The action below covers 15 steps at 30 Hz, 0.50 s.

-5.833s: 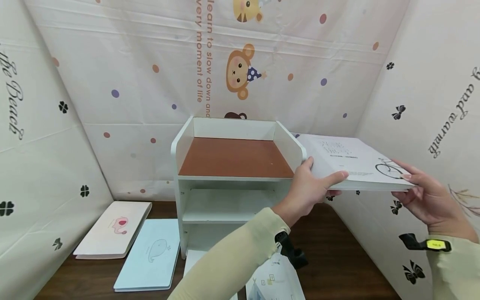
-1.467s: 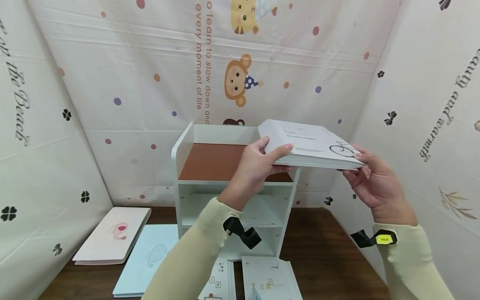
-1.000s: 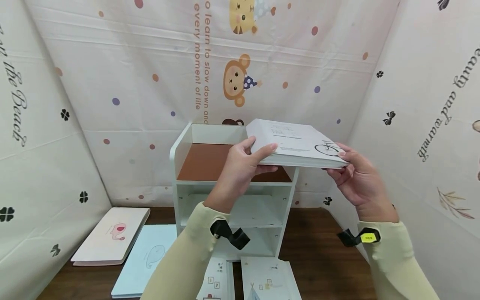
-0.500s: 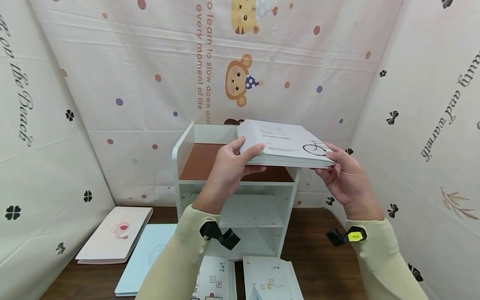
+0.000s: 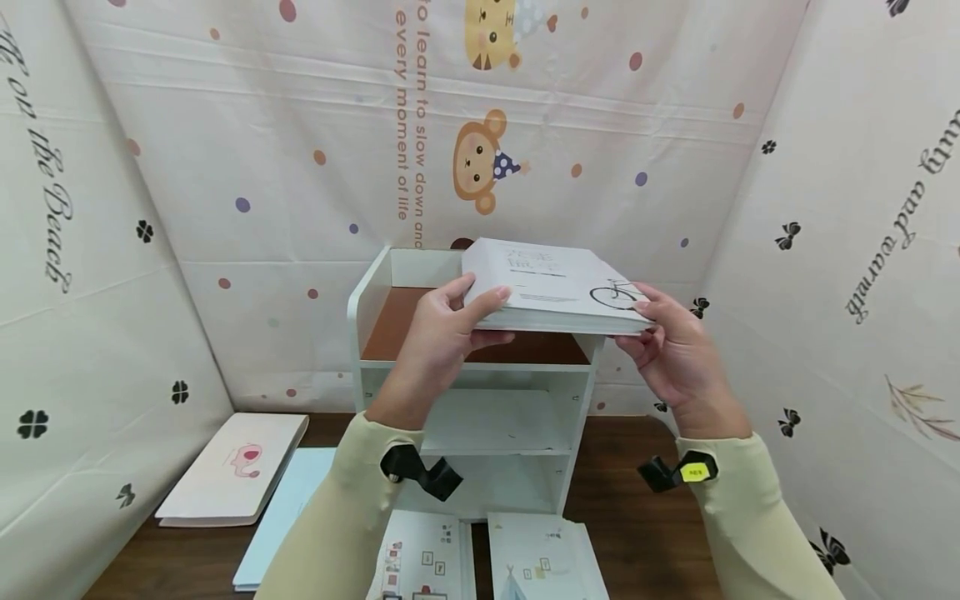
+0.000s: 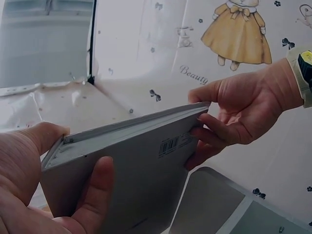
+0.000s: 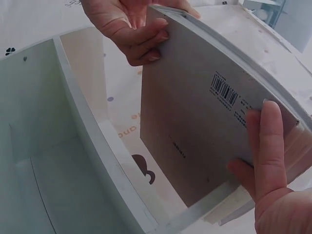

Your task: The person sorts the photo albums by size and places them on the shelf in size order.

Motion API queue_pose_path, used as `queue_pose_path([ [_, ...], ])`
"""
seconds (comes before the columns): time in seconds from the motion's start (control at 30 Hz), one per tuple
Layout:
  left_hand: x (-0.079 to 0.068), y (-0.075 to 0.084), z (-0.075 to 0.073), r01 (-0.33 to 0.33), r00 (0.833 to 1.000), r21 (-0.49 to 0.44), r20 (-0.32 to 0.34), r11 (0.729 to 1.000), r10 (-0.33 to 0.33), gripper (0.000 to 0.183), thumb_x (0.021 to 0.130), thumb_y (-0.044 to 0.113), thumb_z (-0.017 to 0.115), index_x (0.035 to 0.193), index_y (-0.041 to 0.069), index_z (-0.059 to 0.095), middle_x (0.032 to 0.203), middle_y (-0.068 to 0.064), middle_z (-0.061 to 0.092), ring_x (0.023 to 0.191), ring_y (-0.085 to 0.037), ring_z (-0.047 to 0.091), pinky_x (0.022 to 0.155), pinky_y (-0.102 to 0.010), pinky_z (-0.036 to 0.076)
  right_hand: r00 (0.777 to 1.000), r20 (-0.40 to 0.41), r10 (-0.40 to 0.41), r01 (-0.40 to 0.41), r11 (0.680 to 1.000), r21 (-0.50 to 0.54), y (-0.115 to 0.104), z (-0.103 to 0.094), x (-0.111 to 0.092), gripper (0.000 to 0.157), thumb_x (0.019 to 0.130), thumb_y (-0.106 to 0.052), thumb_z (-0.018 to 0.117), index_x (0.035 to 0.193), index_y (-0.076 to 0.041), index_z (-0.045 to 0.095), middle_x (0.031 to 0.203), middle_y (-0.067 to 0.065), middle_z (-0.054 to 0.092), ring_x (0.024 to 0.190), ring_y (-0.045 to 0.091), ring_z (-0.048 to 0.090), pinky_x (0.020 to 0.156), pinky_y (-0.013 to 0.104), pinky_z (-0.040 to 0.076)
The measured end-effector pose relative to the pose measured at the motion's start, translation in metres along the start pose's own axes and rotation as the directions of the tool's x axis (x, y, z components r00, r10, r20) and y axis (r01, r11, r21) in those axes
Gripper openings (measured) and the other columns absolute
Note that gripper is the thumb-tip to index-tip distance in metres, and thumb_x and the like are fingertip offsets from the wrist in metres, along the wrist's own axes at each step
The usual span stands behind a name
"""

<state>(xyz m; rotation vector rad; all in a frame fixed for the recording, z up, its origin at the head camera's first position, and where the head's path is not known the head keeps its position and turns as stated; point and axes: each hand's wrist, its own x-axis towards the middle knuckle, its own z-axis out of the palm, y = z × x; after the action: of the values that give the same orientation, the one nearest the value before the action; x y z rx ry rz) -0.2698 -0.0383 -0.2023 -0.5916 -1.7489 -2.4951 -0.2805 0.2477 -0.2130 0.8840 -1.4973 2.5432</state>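
Note:
Both hands hold a thick white hardcover book [image 5: 555, 279] with a bicycle drawing on its cover, level above the top of a small white shelf unit [image 5: 592, 392]. My left hand [image 5: 442, 333] grips its left near corner, thumb on the cover and fingers beneath. At the right near corner my right hand [image 5: 675, 350] pinches it, thumb on top. A barcode shows on the book's underside [image 6: 141, 180] in the left wrist view; the right wrist view shows that underside [image 7: 195, 107] over the shelf side. The brown top board [image 5: 390, 321] is partly hidden by book and hand.
A white notebook with a pink elephant [image 5: 232, 467] and a light blue notebook [image 5: 285, 508] lie left on the dark wood table [image 5: 630, 517]. Two pale books [image 5: 431, 554], [image 5: 547, 554] lie before the shelf unit. Patterned cloth walls [image 5: 570, 108] surround it.
The hands have carried the book leftward, from beside the shelf unit's right side to above its top board. Both keep their hold. The notebooks and books on the table stay put.

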Motion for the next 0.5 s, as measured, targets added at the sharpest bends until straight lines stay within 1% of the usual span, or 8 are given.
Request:
queue_pose_path([
  [0.1,-0.002,0.001,-0.004,-0.010,1.000,0.013,0.003,1.000,0.010,0.072,0.097,0.019,0.073,0.159,0.011,0.037,0.137,-0.010,0.061,0.107,-0.025,0.066,0.081,-0.036,0.065,1.000,-0.012,0.005,-0.005,1.000,0.007,0.002,0.003,0.001,0.031,0.107,-0.004,0.043,0.136,0.006,0.051,0.111,0.010,0.074,0.083,0.016,0.076,0.070,0.021,0.062],
  [0.23,-0.004,0.002,-0.008,-0.019,1.000,0.028,0.001,0.999,0.019,0.072,0.097,0.019,0.073,0.159,0.010,0.037,0.139,-0.009,0.059,0.108,-0.025,0.066,0.084,-0.038,0.064,1.000,-0.025,0.011,-0.011,1.000,-0.005,0.005,0.007,0.002,0.032,0.107,-0.003,0.044,0.137,0.005,0.052,0.109,0.010,0.074,0.082,0.015,0.075,0.068,0.021,0.062],
  [0.3,-0.006,0.002,-0.011,-0.020,1.000,0.040,-0.004,0.999,0.020,0.075,0.097,0.020,0.073,0.160,0.010,0.034,0.140,-0.008,0.058,0.109,-0.025,0.066,0.085,-0.039,0.064,0.999,-0.034,0.020,-0.021,0.999,-0.026,0.007,0.008,0.002,0.037,0.107,-0.004,0.045,0.142,0.006,0.048,0.109,0.009,0.074,0.080,0.014,0.075,0.066,0.020,0.062],
  [0.4,-0.006,0.002,-0.014,-0.014,1.000,0.062,-0.009,0.998,0.015,0.075,0.097,0.021,0.072,0.160,0.010,0.033,0.141,-0.008,0.058,0.110,-0.025,0.066,0.086,-0.039,0.064,0.998,-0.049,0.036,-0.039,0.998,-0.056,0.009,0.010,0.002,0.046,0.107,-0.006,0.047,0.150,0.006,0.038,0.111,0.008,0.073,0.081,0.013,0.074,0.065,0.019,0.061],
  [0.5,-0.007,0.002,-0.016,-0.007,1.000,0.077,-0.015,0.997,0.009,0.077,0.097,0.022,0.073,0.161,0.009,0.031,0.142,-0.007,0.057,0.110,-0.025,0.066,0.087,-0.039,0.063,0.996,-0.068,0.055,-0.059,0.997,-0.053,0.010,0.011,0.001,0.055,0.106,-0.006,0.049,0.156,0.004,0.029,0.115,0.007,0.071,0.084,0.013,0.074,0.067,0.019,0.061],
])
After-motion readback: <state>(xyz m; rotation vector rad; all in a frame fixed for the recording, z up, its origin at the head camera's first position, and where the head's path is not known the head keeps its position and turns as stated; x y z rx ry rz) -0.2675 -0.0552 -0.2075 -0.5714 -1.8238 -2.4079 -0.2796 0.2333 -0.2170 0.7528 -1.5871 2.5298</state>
